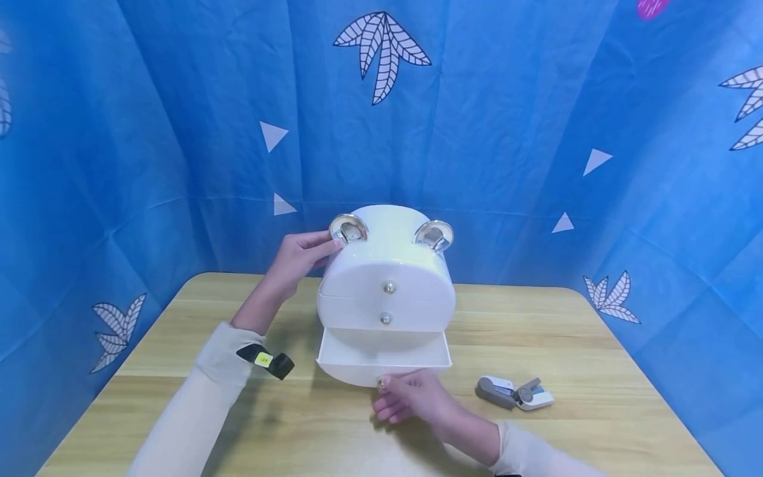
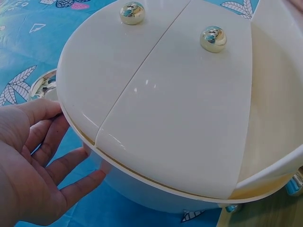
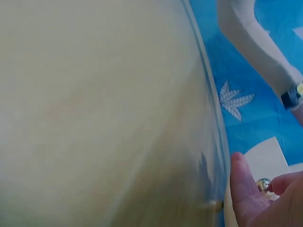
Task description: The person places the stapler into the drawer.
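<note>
A rounded white box with drawers (image 1: 386, 278) stands on the table, with two shiny gold ears on top. Its bottom drawer (image 1: 384, 358) is pulled out, and the part of its inside that shows looks bare; the two upper drawers are closed, each with a round gold knob (image 2: 213, 39). At the left side of the box, my left hand (image 1: 301, 255) rests with spread fingers (image 2: 78, 189) against the wall, beside the left ear (image 1: 348, 229). My right hand (image 1: 420, 397) pinches the bottom drawer's knob (image 1: 381, 383) between thumb and finger.
A small grey and white stapler (image 1: 514, 393) lies spread open on the wooden table (image 1: 536, 344), right of my right hand. Blue patterned cloth (image 1: 381, 152) hangs behind the table and along both sides.
</note>
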Motion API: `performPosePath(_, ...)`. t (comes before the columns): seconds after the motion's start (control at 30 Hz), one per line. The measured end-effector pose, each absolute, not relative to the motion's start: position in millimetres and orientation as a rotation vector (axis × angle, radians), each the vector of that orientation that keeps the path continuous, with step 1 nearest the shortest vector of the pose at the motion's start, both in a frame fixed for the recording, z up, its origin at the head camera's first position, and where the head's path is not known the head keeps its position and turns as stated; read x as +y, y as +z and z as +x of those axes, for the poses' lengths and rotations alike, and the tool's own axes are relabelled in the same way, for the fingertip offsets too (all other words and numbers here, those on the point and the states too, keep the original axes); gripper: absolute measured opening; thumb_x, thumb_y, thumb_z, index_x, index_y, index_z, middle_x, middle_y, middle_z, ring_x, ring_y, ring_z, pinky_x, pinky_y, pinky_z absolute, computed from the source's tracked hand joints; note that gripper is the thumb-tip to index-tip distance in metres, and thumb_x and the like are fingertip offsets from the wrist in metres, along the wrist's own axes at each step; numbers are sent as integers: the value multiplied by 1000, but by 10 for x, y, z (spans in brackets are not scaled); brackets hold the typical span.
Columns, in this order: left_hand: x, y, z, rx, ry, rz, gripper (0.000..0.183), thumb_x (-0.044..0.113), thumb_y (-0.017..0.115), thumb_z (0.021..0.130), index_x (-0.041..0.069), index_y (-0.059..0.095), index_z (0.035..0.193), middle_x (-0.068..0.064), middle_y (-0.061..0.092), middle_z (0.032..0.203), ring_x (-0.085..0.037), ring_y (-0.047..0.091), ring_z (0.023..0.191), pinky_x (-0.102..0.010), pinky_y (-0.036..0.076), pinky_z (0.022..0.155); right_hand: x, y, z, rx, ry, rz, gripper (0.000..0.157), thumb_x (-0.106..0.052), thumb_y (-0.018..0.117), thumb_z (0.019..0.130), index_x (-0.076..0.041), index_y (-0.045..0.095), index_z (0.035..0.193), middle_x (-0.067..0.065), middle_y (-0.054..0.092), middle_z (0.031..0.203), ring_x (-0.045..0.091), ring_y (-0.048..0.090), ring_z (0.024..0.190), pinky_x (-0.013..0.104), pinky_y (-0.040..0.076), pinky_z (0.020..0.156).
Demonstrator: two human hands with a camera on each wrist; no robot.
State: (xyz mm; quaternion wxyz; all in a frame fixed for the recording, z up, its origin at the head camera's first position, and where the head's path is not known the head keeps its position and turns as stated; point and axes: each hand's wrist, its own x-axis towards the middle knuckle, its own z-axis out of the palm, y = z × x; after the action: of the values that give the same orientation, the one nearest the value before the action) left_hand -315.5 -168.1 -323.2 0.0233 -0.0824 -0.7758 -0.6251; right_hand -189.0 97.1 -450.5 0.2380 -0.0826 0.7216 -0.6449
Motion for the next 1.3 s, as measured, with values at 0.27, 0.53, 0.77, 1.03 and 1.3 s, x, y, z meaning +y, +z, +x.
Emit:
performPosePath(0.27,-1702,-3219,-3152,-2404,-1933,-251,48,34,70,97,10,64,138,-11,59,148,-29,52,141,-51,46,113,984,-4516,-1701,1967,-1761,-225,42,-29,59,103,11,69,109,23,77,95,25,77,79,36,64,73)
performPosePath(0.53,-1724,-3207,-3139,-2402,-1930,-251,48,33,69,98,10,63,140,-11,58,148,-29,51,142,-51,45,114,1011,-4463,-1521,1941,-1758,-249,41,-30,59,103,9,70,109,22,77,94,25,77,79,34,64,72)
performPosePath(0.77,-1724,-3216,-3141,-2404,-1935,-231,49,34,69,98,10,62,140,-11,58,148,-29,52,141,-50,46,113,1021,-4523,-1493,1937,-1753,-257,41,-29,57,104,10,69,112,25,76,95,27,77,78,37,64,72)
performPosePath(1.03,-1698,-3233,-3125,-2409,-1936,-208,49,34,69,97,9,63,139,-12,58,148,-29,52,141,-50,47,113,1086,-4499,-1473,1938,-1660,-319,43,-31,55,105,8,72,106,25,76,92,32,77,76,38,64,69)
performPosePath(1.3,-1678,-3223,-3109,-2394,-1942,-247,48,32,69,98,8,64,138,-13,59,147,-29,53,140,-49,48,112,1216,-4181,-1544,2001,-1456,-584,30,-21,61,101,4,76,99,23,77,91,29,76,74,36,64,69)
